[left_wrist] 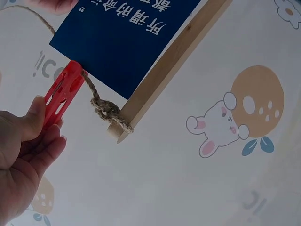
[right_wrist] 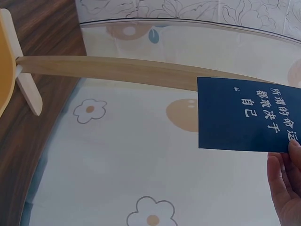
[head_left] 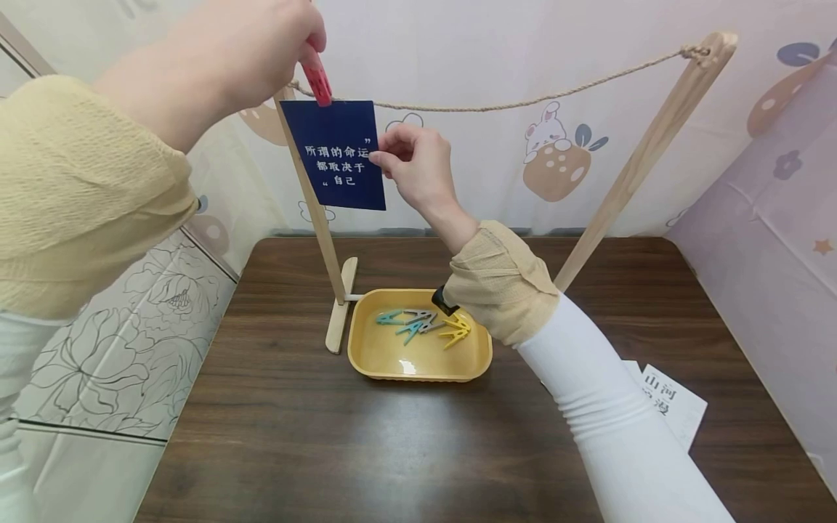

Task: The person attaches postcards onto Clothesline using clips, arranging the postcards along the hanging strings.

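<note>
A dark blue card (head_left: 343,181) with white writing hangs at the left end of the rope (head_left: 484,109), beside the left wooden post (head_left: 320,225). At the card's top edge sits a red clothespin (head_left: 317,81), its jaws over the rope and card. My left hand (head_left: 275,51) pinches the clothespin's handle end between thumb and fingers; the left wrist view shows this red clothespin (left_wrist: 63,94) close to the rope's knot (left_wrist: 108,109). With thumb and fingertips, my right hand (head_left: 418,163) pinches the card by its right edge.
On the brown table (head_left: 294,436) stands a yellow tray (head_left: 386,363) holding several clothespins, teal (head_left: 390,317), grey and yellow (head_left: 458,330). White cards (head_left: 680,407) with writing lie at the right, partly behind my right arm. The right wooden post (head_left: 644,160) carries the rope's other end.
</note>
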`<state>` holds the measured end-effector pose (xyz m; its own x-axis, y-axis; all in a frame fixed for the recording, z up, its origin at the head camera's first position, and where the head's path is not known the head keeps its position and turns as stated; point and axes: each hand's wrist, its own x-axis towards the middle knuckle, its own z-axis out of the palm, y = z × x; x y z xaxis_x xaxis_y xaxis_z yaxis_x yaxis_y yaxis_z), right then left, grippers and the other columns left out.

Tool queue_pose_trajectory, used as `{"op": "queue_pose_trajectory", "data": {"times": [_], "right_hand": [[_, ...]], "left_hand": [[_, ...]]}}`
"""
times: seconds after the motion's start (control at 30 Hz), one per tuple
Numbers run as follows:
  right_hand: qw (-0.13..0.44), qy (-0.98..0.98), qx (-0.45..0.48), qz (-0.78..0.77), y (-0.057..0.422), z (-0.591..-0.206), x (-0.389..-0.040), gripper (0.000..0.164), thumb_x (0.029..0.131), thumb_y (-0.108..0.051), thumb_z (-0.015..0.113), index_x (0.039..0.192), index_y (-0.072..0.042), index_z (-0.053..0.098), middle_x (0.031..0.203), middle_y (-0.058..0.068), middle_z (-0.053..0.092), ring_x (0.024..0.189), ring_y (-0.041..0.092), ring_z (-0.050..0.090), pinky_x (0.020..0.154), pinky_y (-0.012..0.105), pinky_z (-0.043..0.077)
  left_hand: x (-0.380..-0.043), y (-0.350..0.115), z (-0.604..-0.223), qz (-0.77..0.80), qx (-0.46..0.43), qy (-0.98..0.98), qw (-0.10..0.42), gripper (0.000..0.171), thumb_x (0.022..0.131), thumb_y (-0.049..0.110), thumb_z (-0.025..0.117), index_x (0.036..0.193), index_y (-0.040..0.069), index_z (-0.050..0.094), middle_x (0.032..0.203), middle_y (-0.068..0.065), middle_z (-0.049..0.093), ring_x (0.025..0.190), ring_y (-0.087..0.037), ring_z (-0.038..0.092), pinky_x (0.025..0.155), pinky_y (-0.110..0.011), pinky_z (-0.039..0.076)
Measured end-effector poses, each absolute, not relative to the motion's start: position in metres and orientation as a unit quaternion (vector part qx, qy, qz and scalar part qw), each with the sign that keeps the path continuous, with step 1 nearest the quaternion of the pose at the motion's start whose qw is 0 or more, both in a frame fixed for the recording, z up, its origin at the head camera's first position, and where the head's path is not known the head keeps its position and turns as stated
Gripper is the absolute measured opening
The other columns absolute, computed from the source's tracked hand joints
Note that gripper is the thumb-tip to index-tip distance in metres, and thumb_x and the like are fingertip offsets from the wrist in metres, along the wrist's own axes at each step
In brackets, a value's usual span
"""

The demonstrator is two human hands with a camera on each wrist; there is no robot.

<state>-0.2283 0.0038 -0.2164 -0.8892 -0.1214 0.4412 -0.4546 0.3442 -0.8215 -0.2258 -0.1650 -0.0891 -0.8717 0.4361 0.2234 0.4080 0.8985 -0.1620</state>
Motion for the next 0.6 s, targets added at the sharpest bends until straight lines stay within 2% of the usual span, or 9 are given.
{"op": "queue_pose_trajectory", "data": {"times": [0.2,0.4,0.6], "right_hand": [[0.151,-0.806,0.18,0.544,0.003,-0.218,-0.228,0.006,0.077,-0.007,0.068,0.079,-0.003,0.063,0.067,0.004,0.059,0.058,0.012,0.052,0.055,0.019,0.042],[0.144,-0.809,0.176,0.542,0.001,-0.218,-0.23,0.006,0.078,-0.007,0.067,0.08,-0.002,0.063,0.069,0.005,0.059,0.059,0.012,0.052,0.057,0.018,0.042],[0.145,-0.811,0.178,0.537,-0.001,-0.218,-0.23,0.006,0.078,-0.007,0.067,0.081,-0.002,0.064,0.071,0.005,0.06,0.059,0.011,0.053,0.057,0.018,0.042]], "left_hand": [[-0.212,-0.157,-0.087,0.056,-0.225,-0.965,0.122,0.03,0.084,-0.014,0.044,0.112,-0.009,0.052,0.105,-0.028,0.05,0.099,-0.04,0.039,0.085,-0.05,0.039],[-0.217,-0.159,-0.087,0.058,-0.238,-0.963,0.111,0.031,0.08,-0.016,0.047,0.109,-0.008,0.055,0.103,-0.026,0.05,0.098,-0.039,0.04,0.078,-0.048,0.042],[-0.22,-0.159,-0.092,0.081,-0.261,-0.954,0.12,0.028,0.078,-0.018,0.051,0.104,-0.01,0.055,0.101,-0.026,0.049,0.097,-0.038,0.042,0.081,-0.046,0.044]]}}
